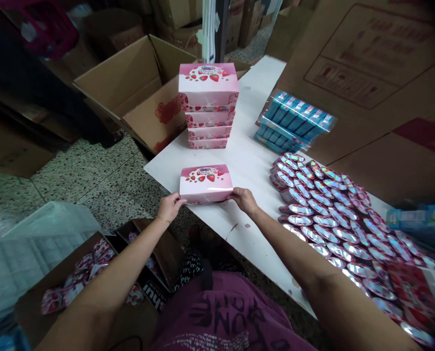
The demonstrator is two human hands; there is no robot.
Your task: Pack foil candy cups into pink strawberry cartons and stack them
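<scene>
A white table [248,158] runs from the far middle of the scene to the near right, and a large printed cardboard box [364,105] fills the far right side beyond it. An open carton [128,73] gapes at the far left, just past the table's corner. Across the right part of the tabletop spread rows of shiny-ended packs [334,209], set close together, and a stack of strawberry-print boxes [208,105] rises at the far end, near the open carton. Blue packs in clear wrap [292,122] sit to the right of that stack, well apart from it. The single strawberry-print box [206,184] lies nearer the person, at the table's near left edge, printed top up and apart from the stack. The left hand [170,206] pinches its near left corner between thumb and fingers; the right hand [244,201] grips the near right corner, though some of its fingertips are hidden. The step in hand appears to be handling or squaring this one box — whether it is closed underneath cannot be told. The next move seems to call for even, light pressure at both ends — the thin card could buckle.
</scene>
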